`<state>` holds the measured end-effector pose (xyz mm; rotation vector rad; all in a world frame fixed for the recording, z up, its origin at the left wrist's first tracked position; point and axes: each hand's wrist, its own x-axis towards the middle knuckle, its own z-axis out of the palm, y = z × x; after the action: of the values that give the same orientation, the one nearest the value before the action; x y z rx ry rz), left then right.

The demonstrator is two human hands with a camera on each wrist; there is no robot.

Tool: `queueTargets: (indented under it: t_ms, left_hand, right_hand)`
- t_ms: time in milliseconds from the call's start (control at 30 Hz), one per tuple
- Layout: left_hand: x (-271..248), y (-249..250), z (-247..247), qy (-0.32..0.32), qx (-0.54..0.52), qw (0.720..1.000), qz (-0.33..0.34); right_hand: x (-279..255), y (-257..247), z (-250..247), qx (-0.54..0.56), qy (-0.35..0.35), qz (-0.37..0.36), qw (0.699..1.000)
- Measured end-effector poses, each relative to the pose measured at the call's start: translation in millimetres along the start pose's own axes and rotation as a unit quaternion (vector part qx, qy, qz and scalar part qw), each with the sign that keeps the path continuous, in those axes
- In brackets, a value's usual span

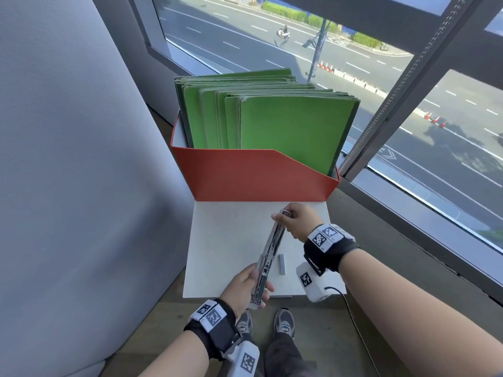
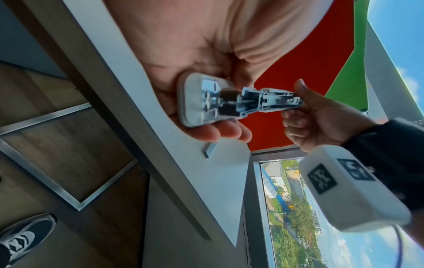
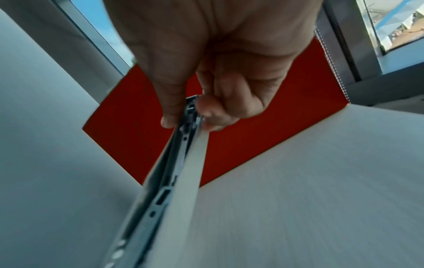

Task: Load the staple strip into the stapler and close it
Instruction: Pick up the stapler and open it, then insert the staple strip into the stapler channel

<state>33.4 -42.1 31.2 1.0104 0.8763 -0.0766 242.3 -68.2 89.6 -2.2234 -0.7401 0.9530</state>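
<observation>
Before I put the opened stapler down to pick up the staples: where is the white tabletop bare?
Bare: the left half of the white tabletop, between the red file box and the near edge. Crowded: right of the stapler, where the staple strip lies by the right hand.

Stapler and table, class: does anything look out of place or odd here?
Nothing looks damaged. The stapler is swung fully open, held between left hand and right hand; the staple strip lies unloaded on the white table.
</observation>
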Motion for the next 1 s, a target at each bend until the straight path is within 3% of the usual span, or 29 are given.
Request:
queueTargets:
  t_ms: [333,500,633,866,1000]
  left_hand:
    - [-2.3,-0.7,-12.6,0.017,-0.057,0.998,-0.006]
    - [5.1,4.5,-8.4,0.050,-0.096,0.994,0.009]
    - [10.4,9.9,-2.5,0.061,-0.129,0.990,0.015]
    - [15.3,11.9,-0.8,0.059,-0.147,0.987,0.008]
    - [18.2,12.5,-1.6,0.059,-0.141,0.988,0.007]
  right_hand:
    - [13.7,16.8,25.4,0.030,-0.038,0.035,0.998]
    - [-9.3,60.2,41.7,-0.179,-0.084,0.036,0.980]
    - [-23.2,81.0,61.1,-0.210,-0.093,0.007,0.973]
    - [-20.2,81.8,57.2,-0.088,-0.039,0.026,0.995]
    - [-26.4,63.8,41.0,0.058,0.002,-0.006,0.998]
